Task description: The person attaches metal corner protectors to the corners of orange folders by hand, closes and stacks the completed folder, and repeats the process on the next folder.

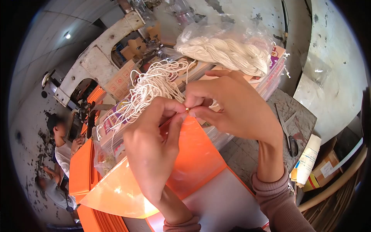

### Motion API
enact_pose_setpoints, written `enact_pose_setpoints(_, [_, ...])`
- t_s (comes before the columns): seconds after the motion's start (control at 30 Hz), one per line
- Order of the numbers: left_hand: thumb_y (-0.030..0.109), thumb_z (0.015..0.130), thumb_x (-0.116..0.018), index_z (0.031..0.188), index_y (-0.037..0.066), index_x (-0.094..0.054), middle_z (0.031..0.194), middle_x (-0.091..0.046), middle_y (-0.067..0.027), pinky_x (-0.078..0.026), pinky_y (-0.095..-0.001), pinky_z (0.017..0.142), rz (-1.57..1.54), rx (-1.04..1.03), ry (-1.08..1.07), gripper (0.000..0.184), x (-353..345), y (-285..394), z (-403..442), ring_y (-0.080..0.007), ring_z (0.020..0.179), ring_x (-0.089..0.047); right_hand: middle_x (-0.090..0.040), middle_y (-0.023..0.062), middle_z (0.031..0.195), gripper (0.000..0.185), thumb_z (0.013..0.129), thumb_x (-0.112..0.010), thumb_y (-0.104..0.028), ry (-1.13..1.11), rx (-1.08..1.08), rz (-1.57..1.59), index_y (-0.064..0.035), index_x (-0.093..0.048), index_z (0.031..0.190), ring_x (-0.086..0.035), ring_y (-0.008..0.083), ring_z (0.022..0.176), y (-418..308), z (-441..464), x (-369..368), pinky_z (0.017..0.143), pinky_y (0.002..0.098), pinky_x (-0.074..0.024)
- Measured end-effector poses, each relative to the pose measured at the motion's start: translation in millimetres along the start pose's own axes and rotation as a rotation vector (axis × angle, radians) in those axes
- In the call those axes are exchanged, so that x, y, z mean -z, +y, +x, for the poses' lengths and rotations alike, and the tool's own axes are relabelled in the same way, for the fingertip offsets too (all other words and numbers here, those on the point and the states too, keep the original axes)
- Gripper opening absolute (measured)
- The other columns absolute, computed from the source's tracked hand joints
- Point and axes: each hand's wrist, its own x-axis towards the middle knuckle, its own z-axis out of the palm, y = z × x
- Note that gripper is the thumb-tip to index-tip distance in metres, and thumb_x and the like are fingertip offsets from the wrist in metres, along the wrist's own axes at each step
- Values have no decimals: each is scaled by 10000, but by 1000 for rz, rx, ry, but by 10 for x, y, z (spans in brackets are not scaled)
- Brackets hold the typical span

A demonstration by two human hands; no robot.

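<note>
Both my hands meet in the middle of the head view at the upper corner of a glossy orange plastic sheet (193, 154). My left hand (152, 143) pinches that corner between thumb and fingers. From the other side my right hand (228, 104) pinches at the same spot, where a small gold-coloured eyelet shows between the fingertips. A tangle of white cord (154, 85) lies just behind my hands, and some of it runs close to my right fingers. Whether a cord end is in the right pinch is hidden.
Behind lies a bundle of white cord (228, 54) in clear plastic on stacked packs. Scissors (288, 131) rest on the worn table (305, 116) at right. Folded orange sheets (81, 170) are stacked at left, below a large machine (96, 58). Two people sit at far left.
</note>
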Motion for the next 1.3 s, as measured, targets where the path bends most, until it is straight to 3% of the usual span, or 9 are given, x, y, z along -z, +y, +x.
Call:
enact_pose_setpoints(0.1, [-19,740,-644,823,14,-564,709,-639,-88,-463,-262,496,90,-118,24,120,5,-43,14,-173,600,-637,-595,108,626,142,676,-588,16,-90,-93,173,-16,-587,815,-602,240,610,4,6,45,550,332,-449])
enact_pose_setpoints(0.13, [-53,747,-624,857,-7,-562,728,-647,-84,-468,-210,568,138,-84,-8,134,27,-12,1,-148,661,-657,-595,108,626,142,676,-588,16,-98,-84,173,-16,-587,815,-602,240,610,12,6,50,550,332,-449])
enact_pose_setpoints(0.3, [17,740,-662,908,18,-566,740,-661,-96,-475,-239,551,278,-38,49,193,74,45,-50,-180,659,-660,-636,116,752,351,692,-634,-21,-180,-167,268,-20,-563,1036,-621,236,712,-8,-11,62,637,317,-474])
enact_pose_setpoints(0.4, [66,737,-679,932,33,-576,747,-667,-98,-481,-256,552,430,41,37,223,214,91,-142,-198,666,-662,-642,131,816,361,702,-635,-33,-236,-108,130,1,-566,1054,-625,238,737,-12,-39,71,641,316,-475])
enact_pose_setpoints(0.57, [98,732,-687,939,54,-606,752,-669,-93,-490,-281,578,460,68,85,227,395,30,-221,-211,679,-663,-639,136,808,365,719,-632,-52,-338,-155,59,21,-568,1071,-623,249,738,-82,-30,95,650,321,-474])
enact_pose_setpoints(0.63, [201,745,-680,910,111,-608,723,-636,-63,-461,-334,527,345,-4,116,201,347,-70,-207,-238,614,-623,-638,137,807,373,724,-630,-59,-356,-151,75,21,-567,1083,-621,251,732,-110,-17,99,652,322,-473])
enact_pose_setpoints(0.93, [202,812,-595,870,64,-648,661,-613,-127,-441,-379,545,497,-65,31,158,160,13,-156,-301,578,-583,-646,149,796,327,750,-597,-5,-286,-120,26,-16,-577,1075,-638,229,717,-184,-13,111,633,309,-483])
enact_pose_setpoints(1.1, [176,823,-580,896,75,-628,625,-608,-117,-433,-375,528,441,-36,28,134,167,-28,-129,-289,554,-581,-622,59,838,215,789,-585,35,-182,-167,348,-2,-618,998,-605,122,791,-75,41,31,710,250,-482])
enact_pose_setpoints(1.3, [239,822,-591,805,136,-564,519,-549,-88,-421,-401,465,418,36,15,108,171,-32,-92,-296,514,-576,-650,67,797,162,759,-591,60,-155,-172,471,20,-618,914,-606,113,752,31,30,-16,681,245,-482])
